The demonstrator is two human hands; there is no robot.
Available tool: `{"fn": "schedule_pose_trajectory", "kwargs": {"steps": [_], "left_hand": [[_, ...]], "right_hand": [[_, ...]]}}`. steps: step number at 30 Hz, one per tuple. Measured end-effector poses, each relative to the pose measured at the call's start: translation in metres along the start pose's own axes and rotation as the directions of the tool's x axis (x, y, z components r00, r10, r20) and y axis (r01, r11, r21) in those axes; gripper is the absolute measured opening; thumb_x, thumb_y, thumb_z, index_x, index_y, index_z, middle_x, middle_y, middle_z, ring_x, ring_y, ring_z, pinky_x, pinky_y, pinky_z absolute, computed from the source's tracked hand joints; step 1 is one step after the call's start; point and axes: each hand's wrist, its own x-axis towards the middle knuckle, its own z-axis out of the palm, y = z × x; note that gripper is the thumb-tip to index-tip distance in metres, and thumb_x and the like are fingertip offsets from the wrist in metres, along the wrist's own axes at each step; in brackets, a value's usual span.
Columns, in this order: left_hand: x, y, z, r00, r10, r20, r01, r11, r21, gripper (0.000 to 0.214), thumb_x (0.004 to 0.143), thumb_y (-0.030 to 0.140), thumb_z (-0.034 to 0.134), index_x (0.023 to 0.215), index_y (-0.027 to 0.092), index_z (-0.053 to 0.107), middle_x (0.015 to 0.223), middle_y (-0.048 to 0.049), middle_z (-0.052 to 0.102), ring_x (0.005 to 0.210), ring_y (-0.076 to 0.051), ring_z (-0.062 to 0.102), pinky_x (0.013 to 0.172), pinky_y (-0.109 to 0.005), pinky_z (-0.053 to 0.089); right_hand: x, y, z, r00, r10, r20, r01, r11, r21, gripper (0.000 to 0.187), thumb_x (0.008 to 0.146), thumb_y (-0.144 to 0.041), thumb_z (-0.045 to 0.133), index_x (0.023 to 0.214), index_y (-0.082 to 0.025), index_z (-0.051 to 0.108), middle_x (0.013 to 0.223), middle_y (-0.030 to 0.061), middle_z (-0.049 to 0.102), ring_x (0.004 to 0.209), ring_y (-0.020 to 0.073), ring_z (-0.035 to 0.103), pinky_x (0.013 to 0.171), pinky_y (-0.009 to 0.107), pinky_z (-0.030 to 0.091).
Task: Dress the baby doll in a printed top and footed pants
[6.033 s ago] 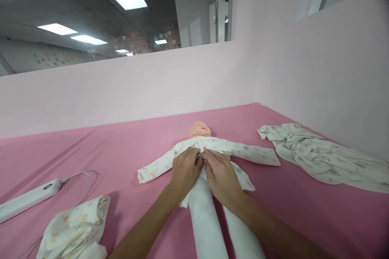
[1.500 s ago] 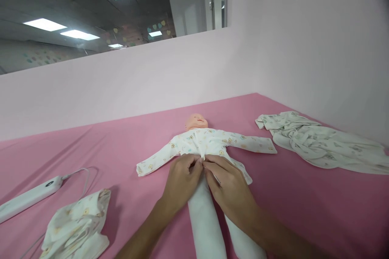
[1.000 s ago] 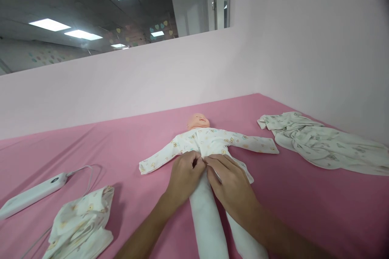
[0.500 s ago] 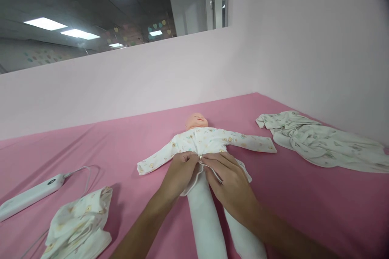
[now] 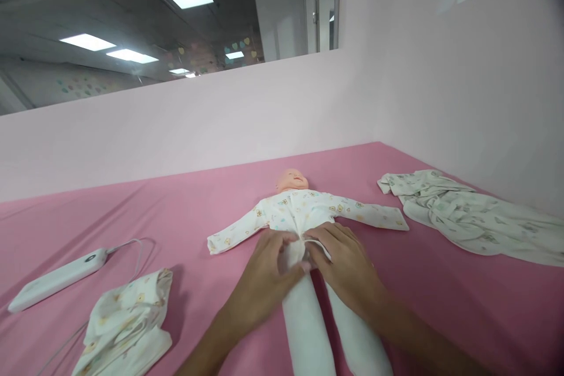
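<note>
A baby doll lies on its back, its head (image 5: 292,180) toward the wall and its white legs (image 5: 308,329) toward me. It wears a white long-sleeved baby shirt (image 5: 288,208) printed with small animals. At the lower front of the shirt, my left hand (image 5: 264,282) has its thumb spread away from its fingers, slightly blurred. The fingertips touch the cloth near the front opening. Beside it, my right hand (image 5: 346,264) pinches the shirt's hem, and an edge of white trim loops over its fingers. The hands cover the doll's waist.
A crumpled printed white garment (image 5: 126,320) lies at the front left, beside a white handheld device (image 5: 57,279) with a cord. Another pale patterned cloth (image 5: 467,211) is spread at the right by the wall. The pink sheet (image 5: 189,205) meets white walls behind.
My left thumb has moved away from the fingers and down toward the doll's legs. The right hand stays at the shirt's hem. The view has shifted slightly.
</note>
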Motion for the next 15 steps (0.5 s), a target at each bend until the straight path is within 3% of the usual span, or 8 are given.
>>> {"fn": "schedule_pose_trajectory", "kwargs": {"steps": [2, 4, 7, 11, 15], "left_hand": [[-0.015, -0.007, -0.003, 0.996, 0.074, 0.05, -0.079, 0.99, 0.117, 0.034, 0.085, 0.031, 0.058, 0.118, 0.031, 0.052, 0.121, -0.0023, 0.053, 0.111, -0.019, 0.05, 0.087, -0.03, 0.047], [-0.026, -0.018, -0.006, 0.994, 0.106, 0.03, -0.111, 0.961, 0.253, 0.031, 0.09, 0.028, 0.049, 0.121, 0.029, 0.05, 0.123, -0.0034, 0.053, 0.111, -0.019, 0.05, 0.088, -0.032, 0.047], [-0.033, -0.036, -0.005, 0.992, 0.121, -0.045, -0.085, 0.875, 0.477, 0.024, 0.096, 0.024, 0.034, 0.104, 0.021, 0.057, 0.105, -0.0059, 0.06, 0.093, -0.021, 0.056, 0.08, -0.037, 0.047], [-0.031, -0.048, 0.003, 0.987, 0.16, -0.029, -0.108, 0.781, 0.615, 0.025, 0.091, 0.015, 0.034, 0.094, 0.018, 0.058, 0.093, -0.0055, 0.063, 0.082, -0.021, 0.057, 0.072, -0.036, 0.044], [-0.013, -0.05, 0.003, 0.996, 0.053, -0.073, 0.004, 0.784, 0.621, 0.029, 0.092, 0.015, 0.031, 0.088, 0.018, 0.059, 0.084, -0.0035, 0.065, 0.073, -0.02, 0.058, 0.064, -0.031, 0.039]], "right_hand": [[0.001, 0.008, 0.0, 0.997, 0.012, 0.07, -0.009, 0.999, -0.038, 0.017, 0.088, -0.018, 0.048, 0.095, -0.023, 0.063, 0.093, 0.0036, 0.062, 0.09, 0.0221, 0.055, 0.081, 0.042, 0.044], [0.001, 0.019, -0.002, 0.997, 0.015, 0.073, -0.011, 0.998, -0.054, 0.017, 0.087, -0.021, 0.049, 0.097, -0.023, 0.062, 0.097, 0.0046, 0.06, 0.095, 0.023, 0.054, 0.084, 0.043, 0.044], [-0.002, 0.037, -0.009, 0.998, -0.003, 0.061, 0.007, 0.998, -0.062, 0.02, 0.088, -0.023, 0.046, 0.102, -0.023, 0.061, 0.1, 0.0064, 0.06, 0.099, 0.0236, 0.054, 0.087, 0.042, 0.045], [-0.015, 0.058, -0.028, 0.984, 0.07, 0.166, -0.057, 0.995, -0.08, 0.025, 0.092, -0.029, 0.038, 0.107, -0.026, 0.059, 0.106, 0.0058, 0.06, 0.102, 0.0233, 0.056, 0.085, 0.04, 0.046], [-0.023, 0.064, -0.039, 0.964, 0.154, 0.215, -0.134, 0.985, -0.104, 0.032, 0.096, -0.035, 0.031, 0.076, -0.023, 0.052, 0.077, 0.0033, 0.061, 0.072, 0.0208, 0.057, 0.065, 0.035, 0.044]]}}
